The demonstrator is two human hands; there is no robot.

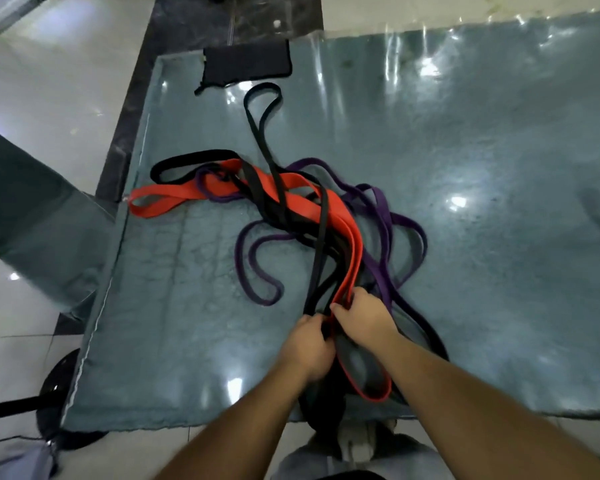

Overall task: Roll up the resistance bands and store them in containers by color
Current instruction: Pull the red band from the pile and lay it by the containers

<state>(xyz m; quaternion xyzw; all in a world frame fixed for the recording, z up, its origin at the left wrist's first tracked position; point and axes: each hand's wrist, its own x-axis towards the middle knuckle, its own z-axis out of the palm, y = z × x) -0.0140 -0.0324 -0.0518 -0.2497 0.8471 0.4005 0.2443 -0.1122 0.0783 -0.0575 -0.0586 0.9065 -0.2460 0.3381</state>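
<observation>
Head view, looking down: I see a glossy teal table [465, 168] with a tangled heap of resistance bands near its middle, and I place everything else from that heap. My left hand [307, 348] and right hand [364, 315] meet at the near edge of the heap, just touching each other. The right hand's fingers are curled around the near end of the red band [347, 216], gripping it where it bends back toward me; its loop [368, 393] hangs below my hands over the near table edge. The left hand's fingers are curled in a pinch at the same spot, where the red band and a black band [321, 237] run side by side; I cannot tell for certain which of the two it holds.

From the heap, the red band stretches to the far left, ending in a flat loop at the table's left edge. A long black band [262, 109] runs out from the heap's far side toward a black cloth [246, 62] lying at the far edge. Purple bands [383, 209] spill from the heap's right side and curl in loops on its near left [257, 271]. Beyond the heap's left, off the table, a grey padded seat [32, 209] stands on the pale tile floor [49, 81].
</observation>
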